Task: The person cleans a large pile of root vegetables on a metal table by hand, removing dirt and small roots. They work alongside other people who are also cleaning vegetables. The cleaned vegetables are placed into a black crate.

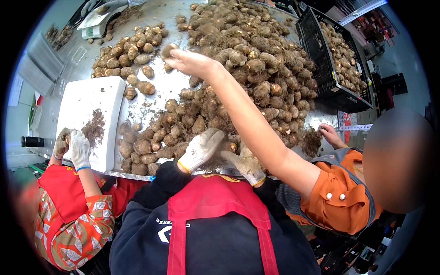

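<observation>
Left hand (198, 149): fingers close together by tubers (198, 124), grip hidden; right hand (248, 165): fingers blurred, cannot tell.

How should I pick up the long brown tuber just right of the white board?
Probably grip the tuber around its middle, from above and the right: it lies on its side, longer than wide, so pinching across it should work, and metal table shows on its right.
</observation>
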A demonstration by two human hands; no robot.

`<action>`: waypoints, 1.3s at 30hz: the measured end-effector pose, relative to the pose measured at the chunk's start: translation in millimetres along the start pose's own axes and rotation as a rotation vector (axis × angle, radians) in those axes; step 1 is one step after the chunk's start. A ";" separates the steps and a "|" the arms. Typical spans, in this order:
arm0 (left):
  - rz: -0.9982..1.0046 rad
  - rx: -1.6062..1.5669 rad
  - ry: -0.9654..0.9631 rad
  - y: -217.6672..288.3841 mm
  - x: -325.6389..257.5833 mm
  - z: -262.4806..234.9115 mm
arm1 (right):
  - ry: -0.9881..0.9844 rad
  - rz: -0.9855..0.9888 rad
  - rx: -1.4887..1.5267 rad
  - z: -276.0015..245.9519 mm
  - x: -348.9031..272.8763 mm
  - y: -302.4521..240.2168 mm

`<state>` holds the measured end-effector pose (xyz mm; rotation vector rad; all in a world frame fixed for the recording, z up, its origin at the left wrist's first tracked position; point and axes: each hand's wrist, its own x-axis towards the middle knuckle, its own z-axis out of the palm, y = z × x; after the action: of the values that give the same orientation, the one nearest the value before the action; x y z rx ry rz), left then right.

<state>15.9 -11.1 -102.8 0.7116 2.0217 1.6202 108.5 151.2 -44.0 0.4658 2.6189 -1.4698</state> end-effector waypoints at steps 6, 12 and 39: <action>0.070 -0.108 0.109 19.7 -10.5 3.4 | 0.128 -0.095 0.039 20.4 17.7 4.1; -0.447 -0.424 -0.170 4.8 -6.0 -5.8 | 0.161 -0.339 -0.131 8.7 26.8 -16.2; -0.707 -1.232 -0.362 26.0 27.3 -1.0 | 0.285 -0.415 0.283 4.8 38.8 15.3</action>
<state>-2.6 10.3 -77.9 -0.1711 0.5984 1.6839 76.2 162.9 -68.1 0.1642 2.8625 -2.0561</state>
